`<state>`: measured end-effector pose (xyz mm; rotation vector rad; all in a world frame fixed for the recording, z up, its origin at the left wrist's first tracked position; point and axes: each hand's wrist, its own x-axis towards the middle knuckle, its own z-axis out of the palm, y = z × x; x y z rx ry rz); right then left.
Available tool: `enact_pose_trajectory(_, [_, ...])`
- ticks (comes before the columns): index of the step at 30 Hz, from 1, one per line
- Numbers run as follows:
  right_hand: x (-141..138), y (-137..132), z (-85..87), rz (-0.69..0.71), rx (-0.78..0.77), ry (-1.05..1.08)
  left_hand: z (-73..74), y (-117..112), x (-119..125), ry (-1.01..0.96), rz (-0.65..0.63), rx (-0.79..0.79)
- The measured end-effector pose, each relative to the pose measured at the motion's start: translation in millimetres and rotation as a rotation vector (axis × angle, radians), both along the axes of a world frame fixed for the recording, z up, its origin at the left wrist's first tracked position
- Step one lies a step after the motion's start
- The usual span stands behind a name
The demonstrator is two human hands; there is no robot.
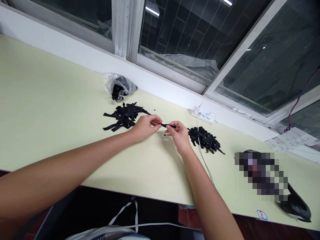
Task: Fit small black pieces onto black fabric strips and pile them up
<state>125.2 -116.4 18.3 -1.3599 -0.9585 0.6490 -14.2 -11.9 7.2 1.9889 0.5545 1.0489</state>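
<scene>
Both hands meet over the pale green table (50, 110), pinching one short black strip (167, 125) between them. My left hand (147, 126) holds its left end with fingers closed. My right hand (178, 133) grips the right end, fingers curled. A tiny black piece (165, 135) lies on the table just below the strip. A heap of loose black strips (124, 116) lies left of my left hand. Another heap of black strips (204, 139) lies right of my right hand.
A clear plastic bag (120, 86) with black parts sits near the window ledge. A white power strip (203, 116) lies at the wall, its cable (203, 160) running across the right pile to the table edge. A dark object (295, 201) lies at the far right.
</scene>
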Motion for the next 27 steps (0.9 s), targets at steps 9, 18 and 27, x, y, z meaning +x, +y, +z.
enact_pose_trajectory(9, [3.7,-0.5,1.3,-0.041,-0.015,0.065,1.6,-0.5,-3.9,0.024,-0.034,0.066])
enact_pose_trajectory(18, [0.6,0.1,1.7,-0.033,-0.020,0.067,2.2,-0.1,-5.1,0.049,-0.097,0.064])
enact_pose_trajectory(27, [1.5,0.3,-0.7,-0.005,-0.014,0.033,0.3,3.0,-3.8,0.057,-0.081,0.101])
